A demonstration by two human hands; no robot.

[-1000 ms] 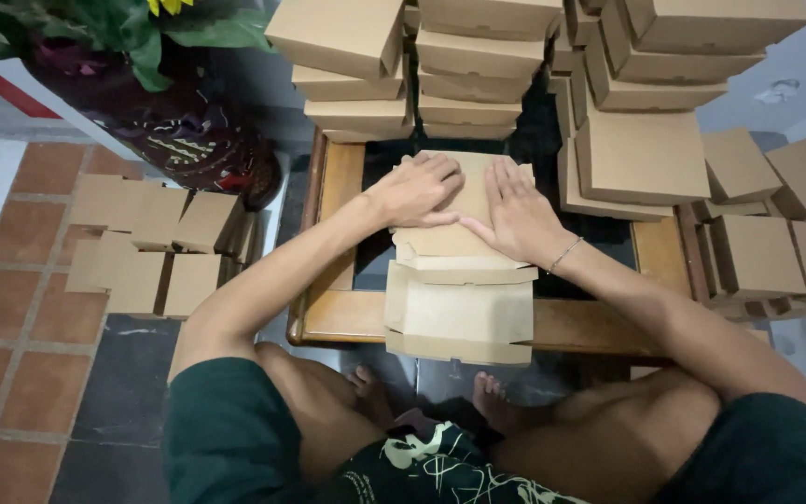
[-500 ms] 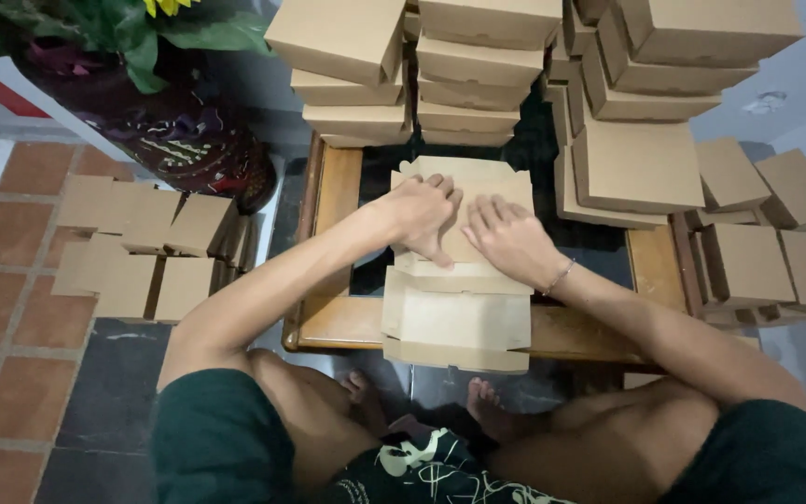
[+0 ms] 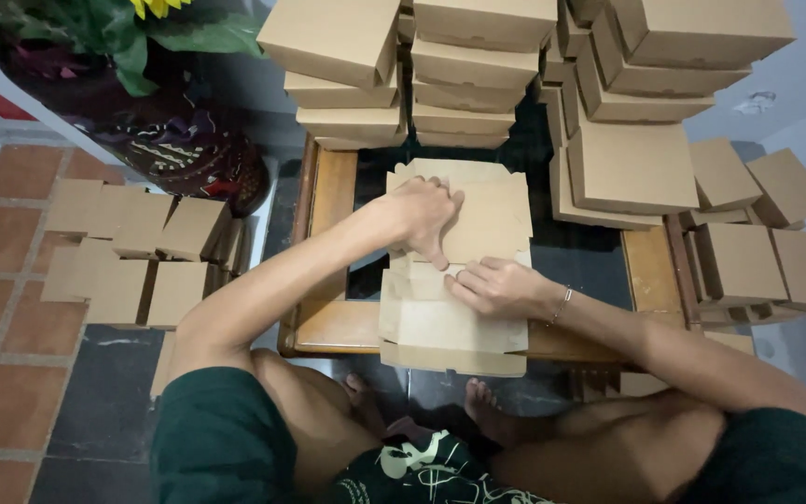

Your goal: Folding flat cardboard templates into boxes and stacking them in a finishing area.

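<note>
A flat brown cardboard box blank (image 3: 478, 224) lies on a low wooden table with a dark glass top (image 3: 328, 327). My left hand (image 3: 422, 215) presses down on the blank's upper left part, fingers spread. Closer to me, my right hand (image 3: 496, 287) pinches a fold near the middle of the blank. The near flap (image 3: 450, 341) hangs over the table's front edge. Both forearms reach in from below, and a thin bracelet sits on the right wrist.
Stacks of folded brown boxes (image 3: 478, 65) crowd the table's far side and the right (image 3: 636, 168). More boxes (image 3: 757, 252) sit at the far right. Flat blanks (image 3: 132, 252) lie on the tiled floor at left. A dark patterned vase with plants (image 3: 179, 149) stands at upper left.
Both hands have drawn back toward me across the blank. The right hand has slid from the far part down to the middle fold, and the left now presses the upper left.
</note>
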